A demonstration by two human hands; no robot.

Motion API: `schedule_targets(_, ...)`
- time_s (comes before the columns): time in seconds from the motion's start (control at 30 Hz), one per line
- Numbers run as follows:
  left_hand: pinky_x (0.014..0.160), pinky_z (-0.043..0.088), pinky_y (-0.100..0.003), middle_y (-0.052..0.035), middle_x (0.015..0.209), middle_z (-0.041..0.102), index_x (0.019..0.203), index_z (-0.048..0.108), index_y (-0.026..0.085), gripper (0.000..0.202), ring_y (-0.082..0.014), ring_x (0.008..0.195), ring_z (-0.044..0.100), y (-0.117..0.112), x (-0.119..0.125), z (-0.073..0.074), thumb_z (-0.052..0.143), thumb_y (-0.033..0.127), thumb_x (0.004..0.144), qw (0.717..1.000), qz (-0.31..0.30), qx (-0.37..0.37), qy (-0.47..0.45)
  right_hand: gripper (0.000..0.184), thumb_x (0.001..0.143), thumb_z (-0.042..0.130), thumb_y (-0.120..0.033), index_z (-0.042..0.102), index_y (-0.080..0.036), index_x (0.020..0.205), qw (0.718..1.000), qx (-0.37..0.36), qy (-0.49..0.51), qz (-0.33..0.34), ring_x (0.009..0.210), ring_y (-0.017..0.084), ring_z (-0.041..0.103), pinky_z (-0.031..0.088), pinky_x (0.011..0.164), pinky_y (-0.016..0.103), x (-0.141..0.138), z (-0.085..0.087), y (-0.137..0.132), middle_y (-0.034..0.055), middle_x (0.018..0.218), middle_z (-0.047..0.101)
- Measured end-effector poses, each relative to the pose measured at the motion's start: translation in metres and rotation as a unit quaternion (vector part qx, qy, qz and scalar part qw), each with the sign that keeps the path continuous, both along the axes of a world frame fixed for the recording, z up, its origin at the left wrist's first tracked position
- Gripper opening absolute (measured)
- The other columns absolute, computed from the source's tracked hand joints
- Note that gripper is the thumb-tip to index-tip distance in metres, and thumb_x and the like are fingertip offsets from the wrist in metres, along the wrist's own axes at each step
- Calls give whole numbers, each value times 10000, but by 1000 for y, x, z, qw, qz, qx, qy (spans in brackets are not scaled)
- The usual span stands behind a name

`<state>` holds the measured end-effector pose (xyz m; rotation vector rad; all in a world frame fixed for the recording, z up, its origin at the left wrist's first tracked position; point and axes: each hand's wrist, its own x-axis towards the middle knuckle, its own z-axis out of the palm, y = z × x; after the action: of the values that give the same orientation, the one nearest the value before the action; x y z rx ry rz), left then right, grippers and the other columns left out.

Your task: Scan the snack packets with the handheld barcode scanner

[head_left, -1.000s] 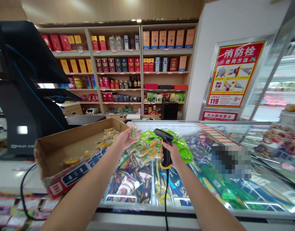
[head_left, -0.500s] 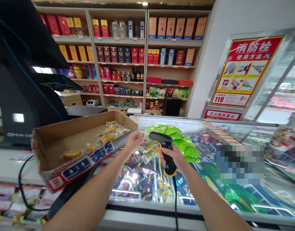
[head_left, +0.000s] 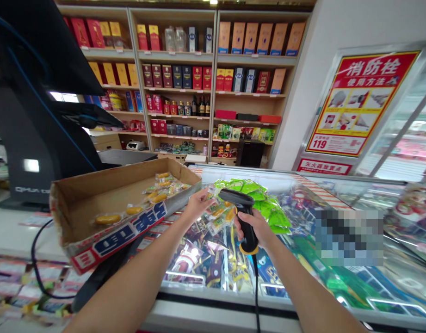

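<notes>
My right hand (head_left: pixel 257 227) grips a black barcode scanner (head_left: pixel 243 217) with a yellow base, its head pointing left. My left hand (head_left: pixel 198 204) pinches a small clear snack packet (head_left: pixel 210 191) just in front of the scanner head. Under both hands a pile of clear packets with yellow snacks (head_left: pixel 219 214) and green packets (head_left: pixel 264 203) lies on the glass lid of a chest freezer (head_left: pixel 337 286). To the left an open cardboard box (head_left: pixel 95 203) holds several more yellow snack packets.
A black checkout terminal (head_left: pixel 28 120) stands on the counter at the left, with a black cable (head_left: pixel 37 273) hanging down. Shelves of boxed goods (head_left: pixel 199 78) fill the back wall. A red poster (head_left: pixel 355 106) hangs on the right. Frozen goods show under the glass.
My left hand has dropped from beside the box down to the scanner head with a packet. The scanner has tilted slightly. The view has shifted lower and to the right.
</notes>
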<state>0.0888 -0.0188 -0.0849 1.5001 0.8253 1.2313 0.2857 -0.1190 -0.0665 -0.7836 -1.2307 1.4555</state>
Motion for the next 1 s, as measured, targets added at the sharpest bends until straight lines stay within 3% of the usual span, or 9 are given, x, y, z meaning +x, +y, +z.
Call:
schedule_targets(0.17,451,551,-272,-70,940,697,1180,625,163,627,-244,782,683,2,0,-2,766,369,604,1000,-11,0,2,330,704,722,-428,578,-165,842,1000,2,5,-15,364,89,502,487,372,218,-1,0,0,-31,533,590)
schedule_targets(0.33,540,579,-279,-82,1172,643,1194,607,195,617,-247,932,647,5,1,-2,733,322,604,998,-24,4,-54,341,691,733,-425,574,-167,848,997,-7,17,-76,367,97,496,473,356,227,0,1,4,-32,528,589)
schedule_targets(0.43,573,583,-305,-87,1171,643,1162,619,184,554,-239,915,641,7,0,-2,706,298,627,999,6,16,-42,350,685,739,-422,575,-165,856,993,-10,26,-114,372,104,498,462,352,230,4,2,8,-33,519,586)
schedule_targets(0.53,619,575,-341,-93,1074,681,1076,646,175,414,-251,888,652,12,2,0,678,256,671,993,107,53,21,365,673,747,-424,581,-160,863,989,-6,45,-143,375,108,501,460,357,234,8,1,13,-36,511,580)
schedule_targets(0.67,885,505,-397,-77,960,718,939,647,193,207,-255,966,659,21,17,11,651,198,732,961,207,125,130,359,657,756,-420,586,-169,848,980,1,82,-181,363,113,489,439,345,244,12,1,18,-38,509,579)
schedule_targets(0.87,940,452,-392,-139,1067,711,994,645,174,220,-292,1057,645,32,45,23,630,158,776,932,147,131,303,305,630,766,-402,571,-204,754,971,-2,111,-211,360,132,479,427,346,280,13,6,18,-39,494,566)
schedule_targets(1.0,976,420,-406,-165,1085,697,999,670,166,205,-314,1084,622,46,38,46,596,217,816,895,169,184,369,269,647,752,-394,568,-217,731,971,-1,114,-210,358,137,480,420,349,283,12,8,17,-34,498,568)
